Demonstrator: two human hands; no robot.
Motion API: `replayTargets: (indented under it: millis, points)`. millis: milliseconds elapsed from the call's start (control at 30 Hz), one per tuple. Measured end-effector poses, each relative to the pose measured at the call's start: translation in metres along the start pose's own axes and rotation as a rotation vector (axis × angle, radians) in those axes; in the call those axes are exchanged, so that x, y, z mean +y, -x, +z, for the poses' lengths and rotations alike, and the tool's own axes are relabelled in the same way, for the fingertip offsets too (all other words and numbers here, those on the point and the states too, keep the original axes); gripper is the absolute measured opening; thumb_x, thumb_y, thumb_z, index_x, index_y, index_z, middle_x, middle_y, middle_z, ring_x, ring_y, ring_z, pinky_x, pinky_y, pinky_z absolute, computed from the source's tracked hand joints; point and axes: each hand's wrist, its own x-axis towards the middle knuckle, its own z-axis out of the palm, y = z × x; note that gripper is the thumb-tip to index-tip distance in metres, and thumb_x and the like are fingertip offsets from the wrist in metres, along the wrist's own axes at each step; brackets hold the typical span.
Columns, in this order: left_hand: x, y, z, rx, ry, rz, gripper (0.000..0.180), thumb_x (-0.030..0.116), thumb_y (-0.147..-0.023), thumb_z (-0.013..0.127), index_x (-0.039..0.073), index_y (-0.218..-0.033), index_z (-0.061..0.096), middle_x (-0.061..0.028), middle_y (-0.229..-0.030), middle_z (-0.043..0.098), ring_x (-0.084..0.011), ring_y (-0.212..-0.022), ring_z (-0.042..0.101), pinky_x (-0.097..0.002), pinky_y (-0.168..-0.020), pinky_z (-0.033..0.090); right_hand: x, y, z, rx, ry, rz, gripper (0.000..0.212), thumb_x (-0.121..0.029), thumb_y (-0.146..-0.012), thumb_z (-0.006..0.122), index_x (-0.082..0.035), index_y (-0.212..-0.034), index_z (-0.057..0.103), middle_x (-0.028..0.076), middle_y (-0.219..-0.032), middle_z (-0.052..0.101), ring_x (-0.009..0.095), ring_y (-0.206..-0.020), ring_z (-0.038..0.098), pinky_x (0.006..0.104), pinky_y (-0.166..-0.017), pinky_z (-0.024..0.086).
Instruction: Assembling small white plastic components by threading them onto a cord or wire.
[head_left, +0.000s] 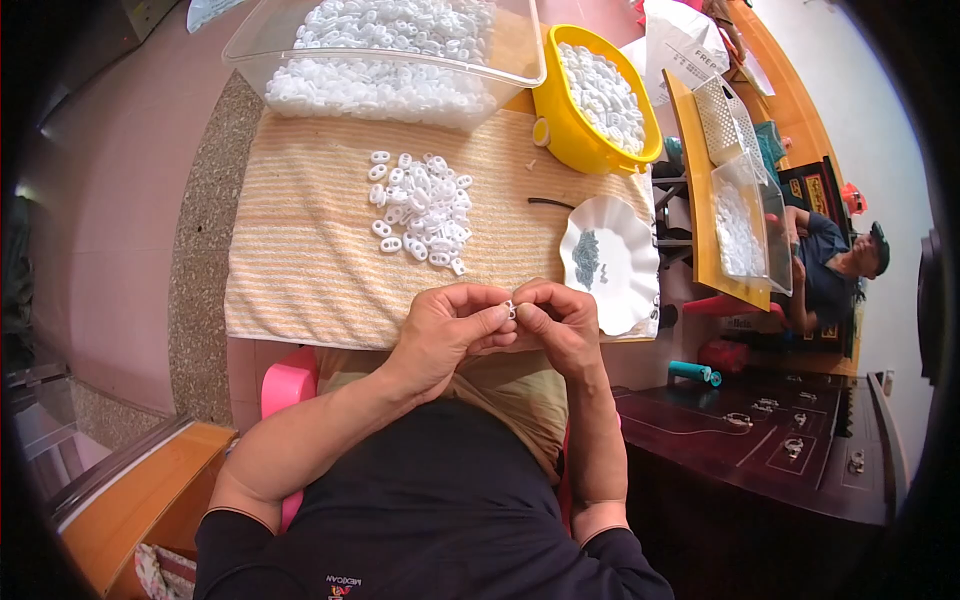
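Small white piece (511,312) pinched between fingertips of left hand (437,325) and right hand (563,328), held over near edge of striped towel (300,255). Thumb and forefinger of each hand closed on it, other fingers curled; piece partly covered, fine detail too small to tell. White two-holed pieces (425,210) heaped on towel beyond hands. Scalloped plate (632,270), strewn with grey-green bits (586,258), set beside right hand.
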Motion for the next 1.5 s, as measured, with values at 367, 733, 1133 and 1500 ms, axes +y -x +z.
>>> replayTargets:
  millis: [367, 733, 1133, 1500]
  points:
    - [-0.0004, 0.0020, 0.0013, 0.055, -0.073, 0.039, 0.016, 0.002, -0.089, 0.061, -0.003, -0.103, 0.062, -0.0095, -0.090, 0.067, -0.0122, -0.077, 0.065, -0.0240, -0.072, 0.056, 0.0006, -0.0001, 0.0044, -0.015, -0.058, 0.003, 0.008, -0.003, -0.087, 0.063, 0.004, -0.089, 0.064, 0.005, -0.089, 0.062, 0.010, -0.082, 0.058, 0.0234, -0.074, 0.048]
    - [-0.0036, 0.0043, 0.0003, 0.035, -0.247, 0.136, 0.016, 0.002, -0.088, 0.062, -0.005, -0.103, 0.062, -0.0100, -0.089, 0.067, -0.0117, -0.078, 0.065, -0.0244, -0.072, 0.056, -0.0073, 0.0017, 0.0067, -0.018, 0.042, 0.043, 0.007, -0.002, -0.087, 0.063, 0.004, -0.085, 0.063, 0.006, -0.084, 0.063, 0.010, -0.075, 0.057, 0.0221, -0.067, 0.047]
    - [-0.0037, 0.0000, -0.0018, 0.017, -0.244, 0.150, 0.016, 0.002, -0.089, 0.061, -0.005, -0.103, 0.062, -0.0088, -0.090, 0.066, -0.0107, -0.079, 0.064, -0.0236, -0.074, 0.055, -0.0035, 0.0029, 0.0072, 0.024, 0.059, 0.107, 0.011, -0.008, -0.088, 0.063, 0.002, -0.092, 0.064, 0.001, -0.085, 0.063, 0.007, -0.080, 0.057, 0.0210, -0.073, 0.047]
    - [-0.0082, 0.0014, -0.0025, 0.017, -0.212, 0.134, 0.016, 0.003, -0.089, 0.062, -0.004, -0.102, 0.063, -0.0083, -0.089, 0.067, -0.0102, -0.077, 0.064, -0.0241, -0.072, 0.056, -0.0081, 0.0049, 0.0095, 0.024, 0.254, 0.044, 0.012, -0.010, -0.089, 0.060, 0.001, -0.085, 0.062, 0.002, -0.080, 0.062, 0.007, -0.076, 0.057, 0.0215, -0.068, 0.047]
